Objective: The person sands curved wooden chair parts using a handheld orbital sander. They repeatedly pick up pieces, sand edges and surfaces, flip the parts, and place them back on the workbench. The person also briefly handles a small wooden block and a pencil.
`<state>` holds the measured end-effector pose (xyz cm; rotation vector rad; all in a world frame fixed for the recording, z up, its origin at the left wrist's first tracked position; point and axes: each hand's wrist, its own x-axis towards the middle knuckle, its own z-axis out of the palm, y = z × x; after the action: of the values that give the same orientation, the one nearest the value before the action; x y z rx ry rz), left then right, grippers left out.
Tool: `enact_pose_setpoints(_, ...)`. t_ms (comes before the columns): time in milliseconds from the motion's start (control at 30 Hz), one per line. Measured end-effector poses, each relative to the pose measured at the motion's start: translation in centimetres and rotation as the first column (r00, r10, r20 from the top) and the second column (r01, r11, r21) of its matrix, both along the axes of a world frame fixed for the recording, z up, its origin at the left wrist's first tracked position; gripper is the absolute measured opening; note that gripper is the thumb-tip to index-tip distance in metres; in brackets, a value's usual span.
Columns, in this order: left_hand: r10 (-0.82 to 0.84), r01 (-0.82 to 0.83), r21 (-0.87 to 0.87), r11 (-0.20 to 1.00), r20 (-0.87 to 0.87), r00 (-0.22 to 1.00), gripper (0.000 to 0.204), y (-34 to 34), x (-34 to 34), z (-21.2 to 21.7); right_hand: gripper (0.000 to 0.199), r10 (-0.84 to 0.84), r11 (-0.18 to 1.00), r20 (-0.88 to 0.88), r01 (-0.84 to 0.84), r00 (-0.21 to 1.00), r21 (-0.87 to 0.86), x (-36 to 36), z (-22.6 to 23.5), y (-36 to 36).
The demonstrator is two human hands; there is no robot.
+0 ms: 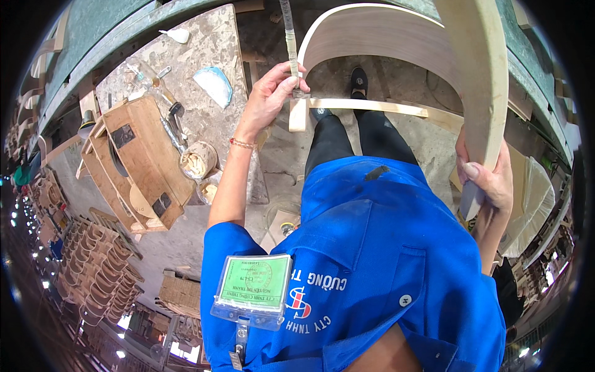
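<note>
The fingers of the left hand (pixel 273 93) pinch the tape-wrapped handle (pixel 289 34) of a slender tool between thumb and forefinger, its lower end at the short wooden block (pixel 298 118) where the crossbar (pixel 372 106) joins; whether it touches the wood I cannot tell. The fingers of the right hand (pixel 493 177) wrap the broad leg of a pale curved wooden frame (pixel 489 93), thumb on its near face. The frame hangs before the person's thighs, its bent back curving away at the top. Good work here, I judge, wants the right grip firm and the frame from twisting, with the left making short, light strokes along the joint, wrist loose, tip flat so as not to gouge the wood. To the left, the desk (pixel 217 43) carries an open tub of cream paste (pixel 198 158), a half-round blue-white pad (pixel 214 85) and a wooden box (pixel 149 158); its near corner sits close to the left forearm, so the elbow should swing inward, over the strip of floor (pixel 279 152) beside the legs. Beyond the frame, the green-grey ledge (pixel 545 74) limits swinging the leg outward.
</note>
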<state>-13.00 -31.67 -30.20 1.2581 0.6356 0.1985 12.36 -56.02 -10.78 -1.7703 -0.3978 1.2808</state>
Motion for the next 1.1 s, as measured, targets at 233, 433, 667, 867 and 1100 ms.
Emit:
enact_pose_setpoints(233, 0.012, -0.012, 0.058, 0.998, 0.007, 1.0, 0.022, -0.2, -0.1, 0.0, 0.091, 0.151, 0.989, 0.07, -0.151, 0.986, -0.008, -0.3, -0.1, 1.0)
enact_pose_setpoints(433, 0.062, -0.06, -0.033, 0.998, 0.072, 0.995, 0.022, -0.7, -0.3, -0.8, 0.075, 0.162, 0.95, 0.484, -0.268, 0.86, 0.158, -1.0, -0.6, 4.7)
enact_pose_setpoints(667, 0.046, -0.048, 0.02, 0.999, 0.055, 0.997, 0.023, -0.6, -0.3, -0.8, 0.079, 0.528, 0.712, 0.672, -0.702, 0.519, -0.017, 1.7, -0.5, 11.4)
enact_pose_setpoints(867, 0.035, -0.038, 0.057, 0.998, 0.061, 0.998, 0.023, -0.7, -0.7, -1.1, 0.075, 0.517, 0.745, 0.626, -0.667, 0.584, 0.008, 2.7, 2.2, 12.9)
enact_pose_setpoints(1100, 0.071, -0.071, 0.007, 0.997, 0.067, 0.995, 0.022, -0.9, -0.6, -0.7, 0.076, 0.726, 0.502, 0.629, -0.839, 0.277, -0.211, 2.0, 1.5, 13.7)
